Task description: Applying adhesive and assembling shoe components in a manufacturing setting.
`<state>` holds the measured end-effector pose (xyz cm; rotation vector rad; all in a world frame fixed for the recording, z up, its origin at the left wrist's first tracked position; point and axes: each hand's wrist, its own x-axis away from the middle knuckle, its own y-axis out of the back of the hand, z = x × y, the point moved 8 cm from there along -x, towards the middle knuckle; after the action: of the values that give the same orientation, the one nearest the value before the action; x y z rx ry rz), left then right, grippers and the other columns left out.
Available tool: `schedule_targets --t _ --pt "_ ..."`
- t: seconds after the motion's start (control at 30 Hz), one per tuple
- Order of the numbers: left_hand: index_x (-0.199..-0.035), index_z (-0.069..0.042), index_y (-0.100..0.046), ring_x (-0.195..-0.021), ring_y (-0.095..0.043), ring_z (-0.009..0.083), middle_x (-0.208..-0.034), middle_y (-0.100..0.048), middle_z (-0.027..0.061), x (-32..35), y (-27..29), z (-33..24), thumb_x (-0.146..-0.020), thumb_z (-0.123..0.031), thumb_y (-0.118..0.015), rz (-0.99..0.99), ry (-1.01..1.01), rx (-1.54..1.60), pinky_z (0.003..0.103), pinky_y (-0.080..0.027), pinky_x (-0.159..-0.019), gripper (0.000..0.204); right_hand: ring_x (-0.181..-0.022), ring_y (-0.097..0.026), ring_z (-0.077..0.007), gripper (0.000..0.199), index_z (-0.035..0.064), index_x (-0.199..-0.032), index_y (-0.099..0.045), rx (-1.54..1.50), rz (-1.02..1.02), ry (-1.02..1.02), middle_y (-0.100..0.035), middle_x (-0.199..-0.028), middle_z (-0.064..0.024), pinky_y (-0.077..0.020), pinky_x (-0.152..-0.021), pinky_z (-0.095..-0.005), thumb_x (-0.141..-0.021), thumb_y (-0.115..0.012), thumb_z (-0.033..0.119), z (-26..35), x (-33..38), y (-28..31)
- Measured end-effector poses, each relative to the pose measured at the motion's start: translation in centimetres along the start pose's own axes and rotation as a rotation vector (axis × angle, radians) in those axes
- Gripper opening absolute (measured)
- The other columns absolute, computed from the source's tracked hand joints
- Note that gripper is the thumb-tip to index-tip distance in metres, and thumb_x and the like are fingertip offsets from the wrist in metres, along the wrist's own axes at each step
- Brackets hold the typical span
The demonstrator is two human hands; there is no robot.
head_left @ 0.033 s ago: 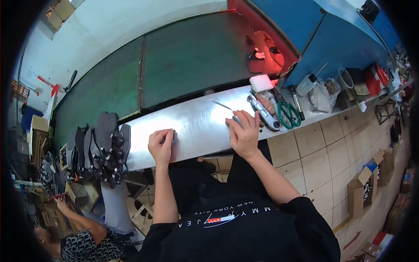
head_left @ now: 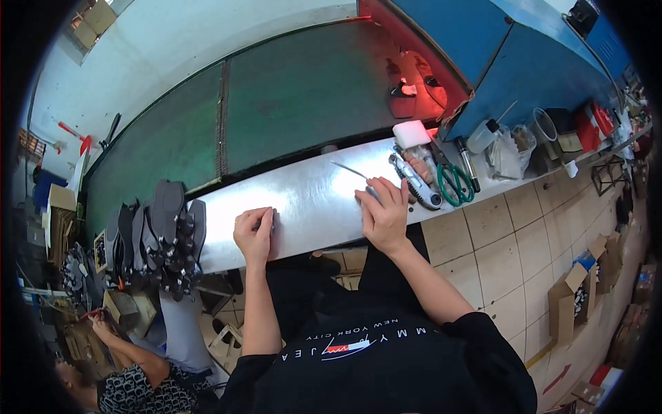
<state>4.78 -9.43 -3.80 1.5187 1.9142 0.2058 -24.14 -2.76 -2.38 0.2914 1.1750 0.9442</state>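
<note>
My left hand point(head_left: 254, 233) is closed over the metal bench top point(head_left: 303, 200), its thumb and fingers pinched together. Something small and dark shows at those fingers, too hidden to name. To the right, my right hand point(head_left: 387, 219) has its fingers curled round the grey handle of a thin pointed metal tool point(head_left: 350, 168). The tool's slim tip points left and away from me. Just right of that hand lie a grey utility knife point(head_left: 417, 183) and green-handled scissors point(head_left: 455, 185). Dark shoe soles point(head_left: 165, 214) are piled left of my left hand.
Beyond the bench runs a green conveyor belt point(head_left: 303, 90), leading to a blue machine point(head_left: 476, 41) with a red-lit opening. A white block point(head_left: 411, 133), a marker point(head_left: 467, 164) and a bottle point(head_left: 483, 136) stand at the right. A co-worker point(head_left: 138, 379) is at lower left.
</note>
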Motion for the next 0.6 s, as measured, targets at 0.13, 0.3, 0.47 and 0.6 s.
schedule_targets --t 0.13,0.3,0.47,0.6 --pt "-0.085 -0.003 -0.073 -0.086 -0.061 0.0206 -0.086 -0.069 0.008 -0.1 -0.4 -0.1 -0.081 -0.009 -0.071 0.042 -0.022 -0.045 0.031 -0.047 -0.079 0.007 -0.114 -0.052 -0.0305 0.025 0.0097 -0.099 -0.069 -0.015 0.013 -0.038 -0.057 -0.116 -0.0108 -0.0245 -0.109 -0.0571 -0.075 -0.063 0.008 -0.3 -0.2 0.3" --pt "-0.085 -0.002 -0.073 -0.087 -0.06 0.0221 -0.086 -0.068 0.0087 -0.2 -0.4 -0.5 -0.08 -0.007 -0.071 0.075 -0.02 -0.038 0.032 -0.047 -0.08 0.007 -0.115 -0.052 -0.031 0.027 0.0108 -0.1 -0.069 -0.025 -0.01 -0.077 -0.058 -0.116 -0.0115 -0.0238 -0.109 -0.0563 -0.074 -0.062 0.006 -0.4 -0.5 0.8" --pt "-0.09 0.0 -0.071 -0.084 -0.06 0.0142 -0.087 -0.067 0.006 -0.9 -0.7 0.5 -0.085 -0.007 -0.069 0.124 0.162 0.114 0.026 -0.047 -0.074 0.01 -0.111 -0.054 -0.0331 0.03 0.0096 -0.1 -0.07 -0.17 -0.044 -0.146 -0.061 -0.115 -0.0117 -0.0339 -0.104 -0.048 -0.073 -0.063 -0.001 -0.6 -1.3 3.8" --pt "-0.098 -0.001 -0.07 -0.084 -0.061 0.0107 -0.099 -0.064 0.005 -2.3 -2.6 0.8 -0.088 -0.004 -0.066 0.162 0.29 0.322 0.021 -0.049 -0.07 0.012 -0.105 -0.056 -0.0342 0.03 0.0066 -0.101 -0.07 -0.207 -0.032 -0.17 -0.061 -0.111 -0.0145 -0.0451 -0.094 -0.0405 -0.073 -0.064 -0.003 -1.7 -2.5 6.2"
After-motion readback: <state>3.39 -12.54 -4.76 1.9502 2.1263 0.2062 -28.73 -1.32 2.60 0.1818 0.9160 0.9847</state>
